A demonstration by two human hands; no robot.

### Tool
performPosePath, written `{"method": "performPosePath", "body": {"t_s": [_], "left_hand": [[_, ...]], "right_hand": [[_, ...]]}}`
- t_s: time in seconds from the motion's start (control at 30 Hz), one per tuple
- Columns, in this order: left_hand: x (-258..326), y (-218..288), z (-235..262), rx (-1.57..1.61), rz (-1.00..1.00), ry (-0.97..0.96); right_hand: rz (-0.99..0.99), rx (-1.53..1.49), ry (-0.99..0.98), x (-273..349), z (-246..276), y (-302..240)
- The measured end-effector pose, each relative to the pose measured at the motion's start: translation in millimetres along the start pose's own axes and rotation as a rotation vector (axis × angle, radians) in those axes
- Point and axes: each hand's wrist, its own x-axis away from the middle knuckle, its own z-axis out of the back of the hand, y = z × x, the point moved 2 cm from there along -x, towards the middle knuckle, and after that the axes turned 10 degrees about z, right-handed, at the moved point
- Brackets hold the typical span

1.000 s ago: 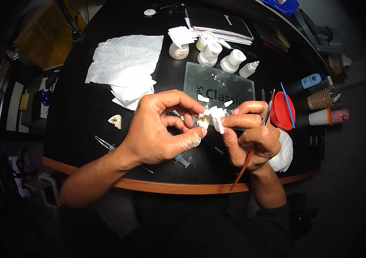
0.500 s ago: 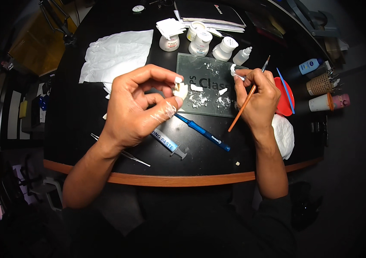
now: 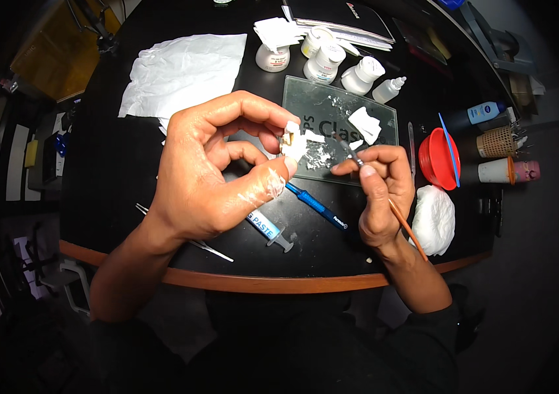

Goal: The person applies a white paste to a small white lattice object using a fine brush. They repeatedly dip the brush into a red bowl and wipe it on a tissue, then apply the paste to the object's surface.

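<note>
- The left hand (image 3: 214, 174) has risen toward frame centre, its pinched small white piece (image 3: 290, 141) larger in view.
- The right hand (image 3: 378, 190) has dropped lower right, its thin brush (image 3: 384, 197) tip now beside that piece.

The left hand (image 3: 217, 174) covers most of the small white piece (image 3: 290, 141) pinched in its fingers (image 3: 273, 131), so its shape cannot be told. The brush (image 3: 384, 197) tip is too small to make out, and the syringe (image 3: 268, 230) barrel runs under the palm.

left hand (image 3: 217, 174) raised, fingertips pinched | right hand (image 3: 381, 190) lower, fingers curled in pen-grip
</note>
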Motion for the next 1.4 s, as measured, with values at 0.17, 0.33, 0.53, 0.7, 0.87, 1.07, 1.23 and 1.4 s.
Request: {"method": "performPosePath", "body": {"t_s": [0.17,0.33,0.53,0.7,0.87,1.07,1.23,1.4], "left_hand": [[0,-3,1,-0.046,-0.032,0.033],[-2,-6,1,-0.046,0.018,0.044],[-2,-7,0,-0.035,0.022,0.049],[-1,-7,0,-0.049,0.025,0.044],[-1,-6,0,-0.038,0.032,0.055],[-1,-7,0,-0.041,0.023,0.035],[-1,-7,0,-0.042,0.017,0.034],[0,-6,1,-0.043,0.009,0.029]], "right_hand": [[0.154,0.108,0.029,-3,-3,16],[0.212,0.260,-0.033,-5,-1,18],[0.136,0.265,0.033,-4,-4,19],[0.248,0.355,-0.057,-8,-2,20],[0.148,0.296,0.006,-6,-3,18],[0.157,0.321,-0.020,-6,-2,18],[0.200,0.334,-0.043,-8,-3,19],[0.216,0.329,-0.054,-9,-5,18]]}}
